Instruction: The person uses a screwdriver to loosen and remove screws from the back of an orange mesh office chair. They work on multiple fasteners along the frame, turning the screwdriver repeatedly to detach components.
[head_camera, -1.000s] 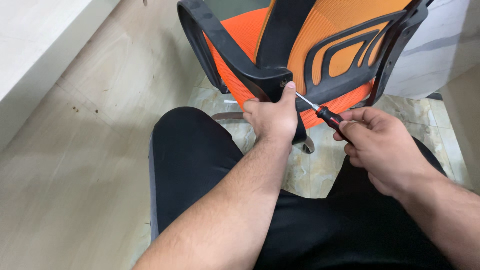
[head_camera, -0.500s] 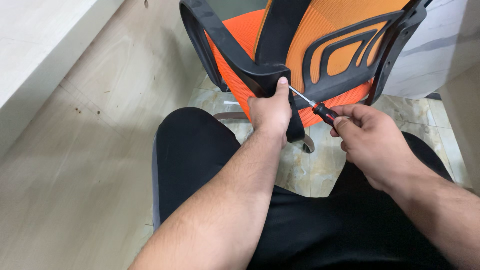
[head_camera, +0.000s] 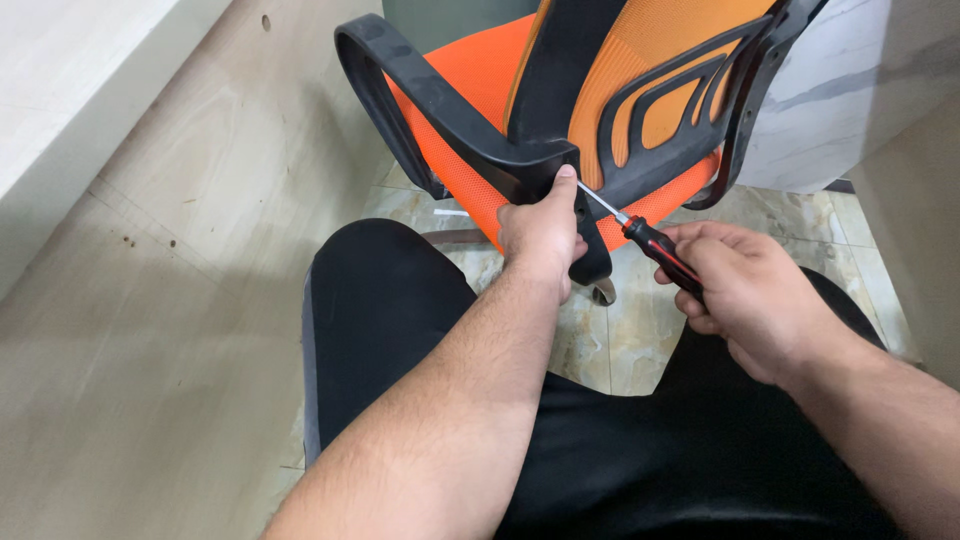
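Note:
An orange mesh office chair (head_camera: 660, 60) with a black plastic frame stands in front of me. My left hand (head_camera: 540, 235) grips the black armrest (head_camera: 440, 105) where it joins the chair back, thumb pointing up at the joint. My right hand (head_camera: 755, 290) is closed around the red and black handle of a screwdriver (head_camera: 650, 243). Its metal shaft slants up and left, and the tip reaches the joint beside my left thumb. The screw itself is hidden.
My legs in black trousers (head_camera: 400, 320) fill the lower middle. A pale wooden panel (head_camera: 180, 250) runs along the left, marbled floor tiles (head_camera: 620, 330) lie under the chair, and a white marbled wall (head_camera: 860, 80) stands at the right.
The chair and both hands have shifted slightly left in view. My left thumb stays at the joint, and the screwdriver handle has dropped a little lower in my right hand.

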